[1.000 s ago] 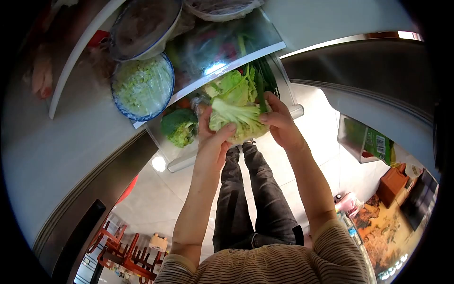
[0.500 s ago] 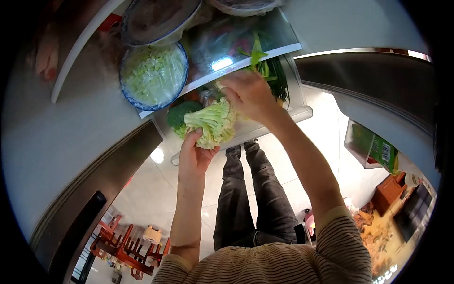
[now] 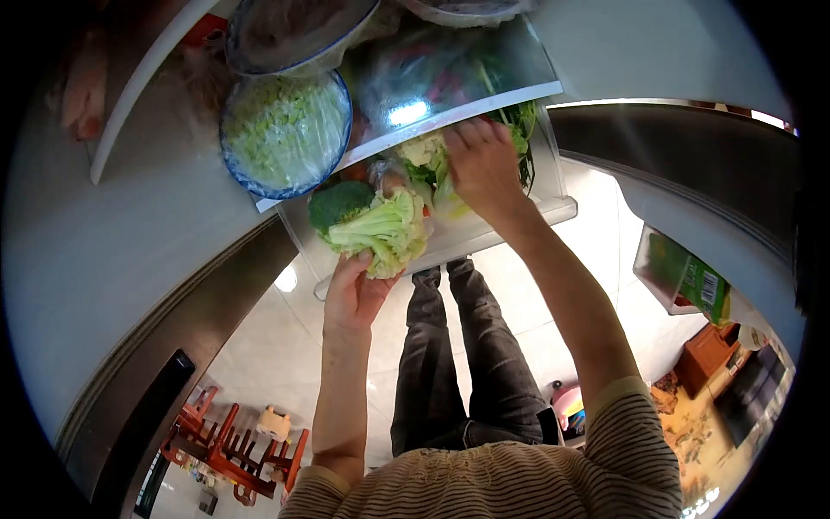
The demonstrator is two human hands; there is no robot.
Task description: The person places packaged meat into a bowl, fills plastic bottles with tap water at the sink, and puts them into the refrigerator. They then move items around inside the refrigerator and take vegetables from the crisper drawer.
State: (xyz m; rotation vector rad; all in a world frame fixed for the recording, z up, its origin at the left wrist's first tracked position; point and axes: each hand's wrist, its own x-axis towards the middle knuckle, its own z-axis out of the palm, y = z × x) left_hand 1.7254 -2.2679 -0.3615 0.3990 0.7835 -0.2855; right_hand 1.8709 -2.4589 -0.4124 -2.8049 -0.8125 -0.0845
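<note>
My left hand (image 3: pixel 359 290) holds a piece of cauliflower (image 3: pixel 385 229) by its lower edge, stem pointing left, over the front of an open drawer (image 3: pixel 553 210). Behind it sits a dark green broccoli head (image 3: pixel 340 204). My right hand (image 3: pixel 487 169) reaches into the drawer with its fingers over leafy greens (image 3: pixel 522 125); the fingertips are partly hidden among them. Just left of those fingers lies another pale cauliflower piece (image 3: pixel 422 150). Whether the right hand grips anything cannot be made out.
A film-covered bowl of chopped greens (image 3: pixel 284 138) stands on the shelf above the drawer, beside another covered bowl (image 3: pixel 298 30). A fridge door (image 3: pixel 674 143) stands open at the right, with a green package (image 3: pixel 702 285) in its bin.
My hands have parted. The left took the cauliflower to the left, near the broccoli, while the right moved up and right into the drawer's greens.
</note>
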